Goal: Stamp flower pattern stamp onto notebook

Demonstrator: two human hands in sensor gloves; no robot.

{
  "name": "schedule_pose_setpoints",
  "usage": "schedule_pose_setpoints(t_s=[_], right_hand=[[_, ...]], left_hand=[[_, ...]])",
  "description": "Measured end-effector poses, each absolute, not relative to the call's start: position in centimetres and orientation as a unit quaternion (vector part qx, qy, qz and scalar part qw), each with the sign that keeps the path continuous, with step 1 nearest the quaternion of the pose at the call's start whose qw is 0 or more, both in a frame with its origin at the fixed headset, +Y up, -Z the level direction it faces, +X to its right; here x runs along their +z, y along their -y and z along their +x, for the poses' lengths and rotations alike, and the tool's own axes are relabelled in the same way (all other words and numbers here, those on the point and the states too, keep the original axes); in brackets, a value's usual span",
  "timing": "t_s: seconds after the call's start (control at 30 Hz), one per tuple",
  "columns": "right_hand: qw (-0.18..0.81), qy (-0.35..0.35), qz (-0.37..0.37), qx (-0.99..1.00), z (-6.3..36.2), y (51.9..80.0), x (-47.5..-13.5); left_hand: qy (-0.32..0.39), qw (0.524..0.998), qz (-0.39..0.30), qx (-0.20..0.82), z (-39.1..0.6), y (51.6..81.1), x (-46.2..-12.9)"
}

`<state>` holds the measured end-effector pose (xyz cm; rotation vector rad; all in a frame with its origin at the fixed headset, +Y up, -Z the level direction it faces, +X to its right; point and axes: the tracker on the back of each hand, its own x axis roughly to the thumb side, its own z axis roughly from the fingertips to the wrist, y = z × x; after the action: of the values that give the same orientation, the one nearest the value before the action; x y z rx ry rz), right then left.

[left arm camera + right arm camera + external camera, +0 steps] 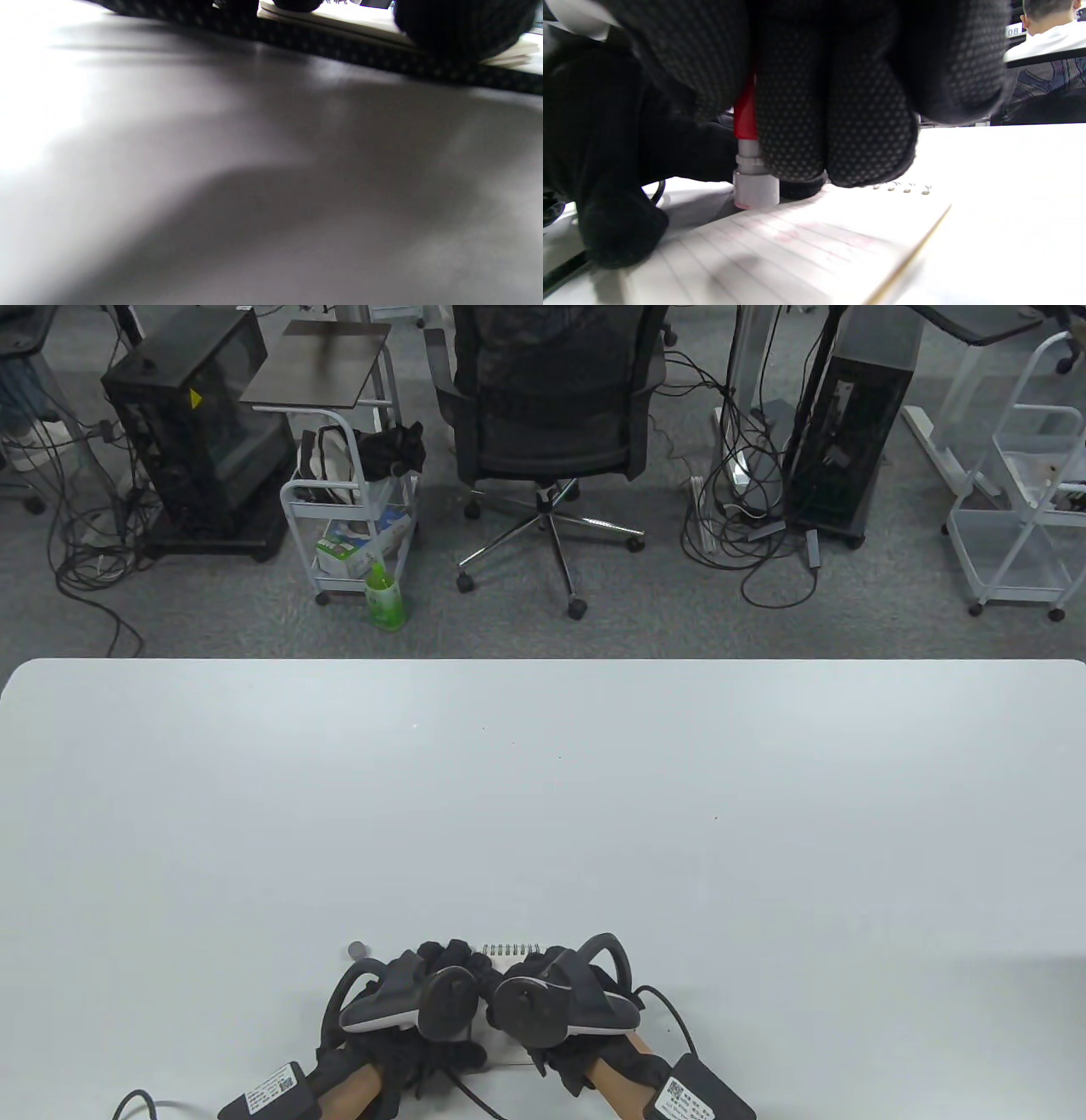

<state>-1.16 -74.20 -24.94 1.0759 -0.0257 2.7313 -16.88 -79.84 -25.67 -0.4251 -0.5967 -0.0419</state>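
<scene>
A small spiral notebook [512, 951] lies near the table's front edge, mostly hidden under both hands. My right hand [533, 974] grips a red stamp [745, 114] upright, and its grey tip [755, 189] presses on the lined page [797, 245] near the page's left edge. My left hand [443, 965] is close beside the right. Its fingertips [462, 25] rest on the notebook's edge [373, 31] and hold it down. Faint pink marks show on the page in the right wrist view.
A small grey cap [359, 951] lies on the white table [543, 797] just left of my left hand. A glove cable [339, 48] runs along the table by the notebook. An office chair [551, 415] and carts stand beyond the far edge.
</scene>
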Motion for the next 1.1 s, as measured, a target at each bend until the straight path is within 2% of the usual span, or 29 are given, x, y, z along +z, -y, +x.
schedule_pose_setpoints(t_s=[0.17, 1.1], right_hand=[[0.115, -0.014, 0.369, 0.922, -0.6, 74.7, -25.1], [0.098, -0.027, 0.371, 0.923, -1.2, 75.6, -25.0]], left_hand=[[0.292, 0.933, -0.208, -0.02, -16.9, 79.9, -25.7], [0.292, 0.933, -0.208, -0.02, -16.9, 79.9, -25.7]])
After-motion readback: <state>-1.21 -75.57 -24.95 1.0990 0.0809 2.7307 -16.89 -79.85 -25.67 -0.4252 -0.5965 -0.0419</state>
